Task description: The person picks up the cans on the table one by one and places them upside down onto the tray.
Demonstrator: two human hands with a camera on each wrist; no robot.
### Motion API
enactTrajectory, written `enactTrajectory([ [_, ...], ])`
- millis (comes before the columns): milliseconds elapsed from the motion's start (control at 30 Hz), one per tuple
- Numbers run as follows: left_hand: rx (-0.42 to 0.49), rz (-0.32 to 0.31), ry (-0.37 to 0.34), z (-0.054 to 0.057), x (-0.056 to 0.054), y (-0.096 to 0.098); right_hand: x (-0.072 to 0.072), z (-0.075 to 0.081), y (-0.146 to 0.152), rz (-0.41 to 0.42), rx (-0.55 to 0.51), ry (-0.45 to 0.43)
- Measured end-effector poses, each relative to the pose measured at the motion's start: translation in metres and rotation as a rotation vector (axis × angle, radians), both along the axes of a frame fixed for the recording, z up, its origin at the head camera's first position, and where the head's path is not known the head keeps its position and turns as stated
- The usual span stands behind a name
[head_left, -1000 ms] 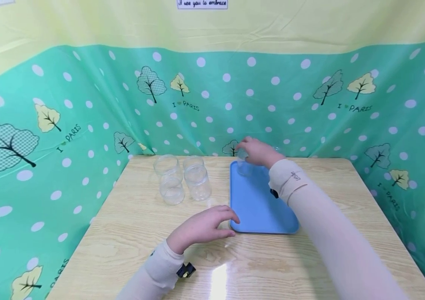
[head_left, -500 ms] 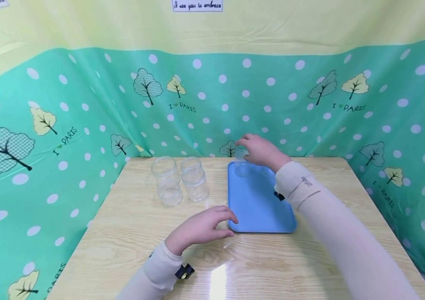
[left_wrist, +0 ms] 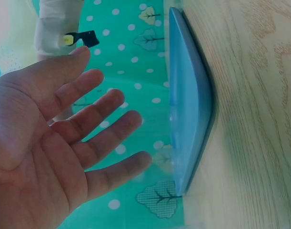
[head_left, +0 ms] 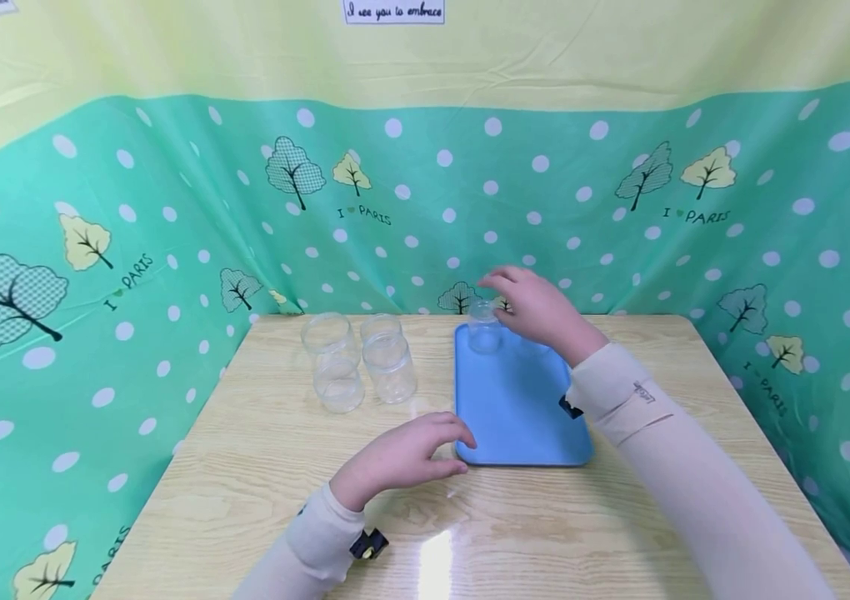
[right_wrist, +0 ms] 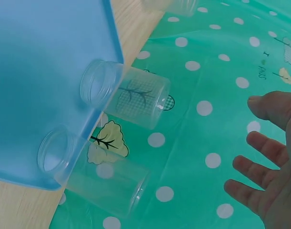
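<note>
A blue tray (head_left: 522, 417) lies on the wooden table, carrying two clear jars near its back edge. The left jar (head_left: 483, 329) stands beside my right hand (head_left: 533, 308); the other is mostly behind that hand in the head view. The right wrist view shows both, one jar (right_wrist: 135, 98) and a longer-looking jar (right_wrist: 105, 171), each with its ringed end on the tray. My right hand's fingers are spread, apart from the jars, with nothing held. My left hand (head_left: 406, 454) hovers by the tray's near left corner, palm bare and fingers loosely extended in the left wrist view.
Left of the tray, several clear jars (head_left: 391, 371) stand close together on the table (head_left: 267, 467). A green and yellow patterned cloth (head_left: 410, 167) hangs behind the table and along both sides.
My right hand has come away from the left jar on the tray, drawing slightly to the right. That jar stays in place. My left hand has barely moved.
</note>
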State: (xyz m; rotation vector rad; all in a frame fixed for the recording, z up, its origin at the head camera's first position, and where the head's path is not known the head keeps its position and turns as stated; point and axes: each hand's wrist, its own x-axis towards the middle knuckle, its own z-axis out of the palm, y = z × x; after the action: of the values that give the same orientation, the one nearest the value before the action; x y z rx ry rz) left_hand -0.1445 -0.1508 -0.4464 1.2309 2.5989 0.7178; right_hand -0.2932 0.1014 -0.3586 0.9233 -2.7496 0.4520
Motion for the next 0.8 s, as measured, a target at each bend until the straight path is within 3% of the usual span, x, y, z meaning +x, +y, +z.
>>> enactTrajectory([
  [433, 0.004, 0.001, -0.001, 0.0, 0.002, 0.002, 0.028, -0.018, 0.017, 0.021, -0.064, 0.123],
  [800, 0.018, 0.001, 0.024, 0.002, 0.004, 0.002, 0.05, -0.027, 0.024, 0.1, -0.161, 0.237],
])
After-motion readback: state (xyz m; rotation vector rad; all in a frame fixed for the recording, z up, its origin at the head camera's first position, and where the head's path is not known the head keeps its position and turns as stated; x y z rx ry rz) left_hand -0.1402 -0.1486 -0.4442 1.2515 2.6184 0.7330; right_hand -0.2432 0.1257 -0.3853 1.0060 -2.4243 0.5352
